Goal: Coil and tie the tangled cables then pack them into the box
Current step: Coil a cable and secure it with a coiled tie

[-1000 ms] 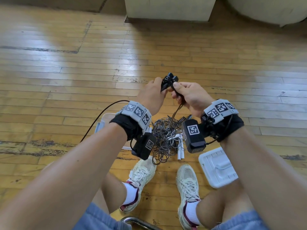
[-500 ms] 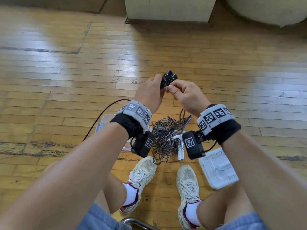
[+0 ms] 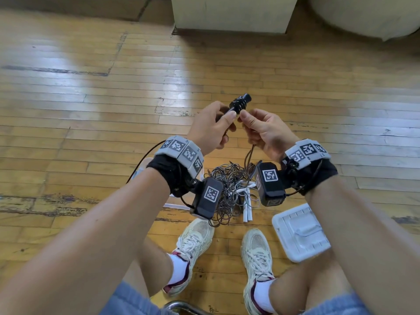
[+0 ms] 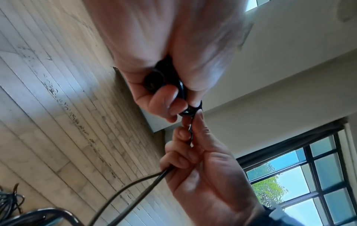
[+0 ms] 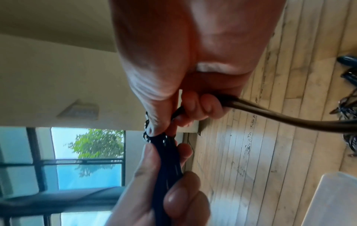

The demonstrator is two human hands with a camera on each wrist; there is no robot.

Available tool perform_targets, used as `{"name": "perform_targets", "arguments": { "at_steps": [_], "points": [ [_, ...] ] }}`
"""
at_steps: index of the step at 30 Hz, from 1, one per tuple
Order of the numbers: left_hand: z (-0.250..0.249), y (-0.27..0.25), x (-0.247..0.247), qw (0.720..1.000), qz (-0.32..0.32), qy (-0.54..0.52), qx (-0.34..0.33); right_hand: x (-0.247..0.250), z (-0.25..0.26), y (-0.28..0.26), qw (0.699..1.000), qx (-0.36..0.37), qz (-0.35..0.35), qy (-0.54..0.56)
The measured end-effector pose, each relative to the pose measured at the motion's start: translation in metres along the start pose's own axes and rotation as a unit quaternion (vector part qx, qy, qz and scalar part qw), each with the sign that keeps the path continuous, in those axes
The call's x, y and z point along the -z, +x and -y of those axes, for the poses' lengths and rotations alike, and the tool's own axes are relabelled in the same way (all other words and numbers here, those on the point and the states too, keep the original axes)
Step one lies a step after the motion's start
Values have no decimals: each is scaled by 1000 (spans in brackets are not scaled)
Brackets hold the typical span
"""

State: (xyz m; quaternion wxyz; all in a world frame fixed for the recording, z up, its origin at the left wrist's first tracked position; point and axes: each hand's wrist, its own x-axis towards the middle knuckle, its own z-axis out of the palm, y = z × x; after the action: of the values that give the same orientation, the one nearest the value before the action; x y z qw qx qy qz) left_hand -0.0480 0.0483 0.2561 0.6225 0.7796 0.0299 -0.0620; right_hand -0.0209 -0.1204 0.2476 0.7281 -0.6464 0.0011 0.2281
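My left hand grips a small black coiled cable bundle held up over the floor, its end pointing up and right. Against the bundle's lower end, my right hand pinches the cable's loose tail. The tail drops to a tangled pile of dark cables in front of my shoes. In the left wrist view the bundle sits in the left hand's curled fingers, with the right hand pinching the tail just below. In the right wrist view the tail leaves my right fist.
White cable ends lie in the pile. A white ribbed plastic lid rests on the wooden floor by my right shoe. A pale container is mostly hidden behind my left wrist. A cream cabinet base stands farther off.
The bundle has turned so its end now points up and right. My right hand has shifted its pinch up to the bundle's lower end, and both wrists dropped slightly.
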Motion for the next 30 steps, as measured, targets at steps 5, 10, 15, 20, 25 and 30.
{"name": "perform_targets", "arguments": {
  "at_steps": [5, 10, 15, 20, 25, 30],
  "points": [
    [4, 5, 0, 980, -49, 184, -58, -1, -5, -2, 935, 191, -116, -275],
    [3, 3, 4, 921, -58, 351, -157, -1, -8, -5, 835, 327, -193, -399],
    [8, 3, 5, 907, -66, 392, -140, -4, -10, -5, 764, 363, -181, -502],
    [7, 5, 7, 897, -92, 412, -134, -15, -3, -3, 707, 319, -215, -594],
    [11, 7, 12, 902, -97, 402, -123, -18, -7, -1, 769, 298, -140, -548],
    [14, 7, 12, 901, -96, 406, -117, -18, -6, 1, 801, 304, -88, -509]
  ]
}}
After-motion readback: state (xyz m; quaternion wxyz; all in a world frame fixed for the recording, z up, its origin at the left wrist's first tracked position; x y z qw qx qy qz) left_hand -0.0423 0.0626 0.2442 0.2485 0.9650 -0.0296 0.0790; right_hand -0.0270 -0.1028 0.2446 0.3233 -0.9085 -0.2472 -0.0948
